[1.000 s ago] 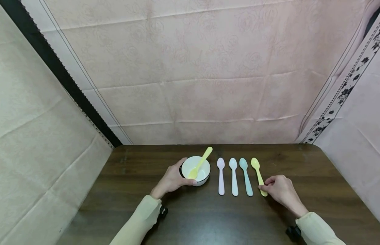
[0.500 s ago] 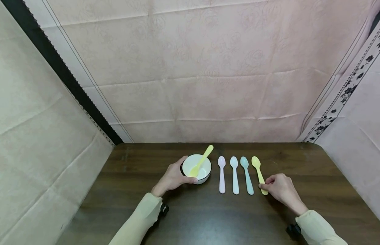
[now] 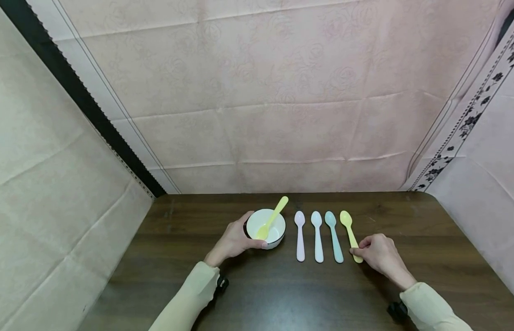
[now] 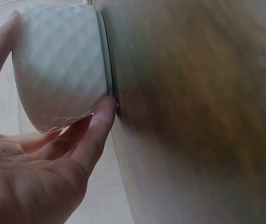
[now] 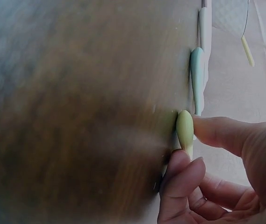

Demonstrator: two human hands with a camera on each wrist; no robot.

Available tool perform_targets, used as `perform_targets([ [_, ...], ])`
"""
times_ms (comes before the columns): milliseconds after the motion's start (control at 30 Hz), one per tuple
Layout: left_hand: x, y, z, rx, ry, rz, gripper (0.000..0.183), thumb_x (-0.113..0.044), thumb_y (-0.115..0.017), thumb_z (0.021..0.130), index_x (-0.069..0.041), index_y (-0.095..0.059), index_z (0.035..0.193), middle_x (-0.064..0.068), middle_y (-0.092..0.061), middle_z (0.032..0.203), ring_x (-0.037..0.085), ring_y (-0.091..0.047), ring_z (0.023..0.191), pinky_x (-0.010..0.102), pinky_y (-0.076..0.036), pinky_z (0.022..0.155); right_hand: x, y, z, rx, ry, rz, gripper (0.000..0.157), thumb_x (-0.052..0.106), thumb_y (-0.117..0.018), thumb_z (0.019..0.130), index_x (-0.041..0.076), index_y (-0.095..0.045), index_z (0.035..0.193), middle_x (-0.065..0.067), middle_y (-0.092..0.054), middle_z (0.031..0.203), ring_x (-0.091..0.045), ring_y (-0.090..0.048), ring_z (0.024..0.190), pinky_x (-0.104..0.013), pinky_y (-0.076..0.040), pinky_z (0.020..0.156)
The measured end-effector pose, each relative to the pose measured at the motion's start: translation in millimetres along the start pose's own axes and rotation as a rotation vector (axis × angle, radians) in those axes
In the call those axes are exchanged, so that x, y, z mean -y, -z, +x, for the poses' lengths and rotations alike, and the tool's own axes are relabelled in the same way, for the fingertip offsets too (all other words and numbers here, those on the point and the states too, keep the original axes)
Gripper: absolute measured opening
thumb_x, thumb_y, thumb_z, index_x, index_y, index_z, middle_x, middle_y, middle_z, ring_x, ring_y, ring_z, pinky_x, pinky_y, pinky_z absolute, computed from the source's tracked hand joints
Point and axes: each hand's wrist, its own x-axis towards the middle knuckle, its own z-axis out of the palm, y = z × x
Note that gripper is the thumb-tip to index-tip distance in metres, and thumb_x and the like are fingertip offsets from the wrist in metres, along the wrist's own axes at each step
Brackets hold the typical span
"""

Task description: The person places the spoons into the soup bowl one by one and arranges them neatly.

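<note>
My left hand (image 3: 233, 238) curls round the side of a white bowl (image 3: 276, 233), thumb on the near side. Its dimpled outer wall (image 4: 60, 65) fills much of the left wrist view. A yellow spoon (image 3: 275, 215) leans in the bowl with its handle past the rim. My right hand (image 3: 380, 253) pinches the handle end of a second yellow spoon (image 3: 349, 230) that lies on the table. In the right wrist view the thumb and fingertips sit on either side of this spoon's handle (image 5: 184, 128).
Between the bowl and the right hand lie a lilac spoon (image 3: 300, 236), a pale blue spoon (image 3: 317, 236) and a teal spoon (image 3: 334, 236), side by side. The dark wooden table (image 3: 265, 294) ends at a hung cloth (image 3: 281, 115) behind.
The view shifts slightly with the head. Both hands, the bowl and the spoons keep their places.
</note>
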Motion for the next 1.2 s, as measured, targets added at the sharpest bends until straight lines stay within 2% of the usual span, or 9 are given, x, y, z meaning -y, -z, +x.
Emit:
perform_targets([
  [367, 0.7, -0.3, -0.1, 0.003, -0.005, 0.003, 0.105, -0.043, -0.102, 0.075, -0.02, -0.049, 0.162, 0.007, -0.065, 0.153, 0.028, -0.062, 0.138, 0.054, -0.051, 0.115, -0.1, 0.2, 0.6, 0.007, 0.013, -0.01, 0.025, 0.027, -0.088, 0.089, 0.006, -0.078, 0.082, 0.0, -0.072, 0.077, -0.019, -0.058, 0.076, -0.032, -0.044, 0.066],
  [633, 1.1, 0.4, 0.0, 0.008, 0.009, -0.006, 0.111, -0.043, -0.102, 0.075, -0.014, -0.044, 0.166, 0.01, -0.062, 0.158, 0.03, -0.06, 0.141, 0.055, -0.049, 0.117, -0.3, -0.5, 1.3, 0.01, 0.021, -0.005, 0.023, 0.026, -0.087, 0.09, 0.007, -0.078, 0.08, 0.001, -0.071, 0.075, -0.018, -0.057, 0.075, -0.031, -0.044, 0.065],
  [1200, 0.3, 0.0, 0.9, 0.002, 0.014, 0.002, 0.109, -0.043, -0.101, 0.075, -0.016, -0.045, 0.165, 0.01, -0.062, 0.157, 0.03, -0.06, 0.14, 0.055, -0.049, 0.117, -0.7, -0.8, 3.6, 0.028, 0.028, 0.0, 0.023, 0.024, -0.086, 0.092, 0.007, -0.076, 0.08, 0.002, -0.069, 0.073, -0.016, -0.055, 0.072, -0.032, -0.044, 0.064],
])
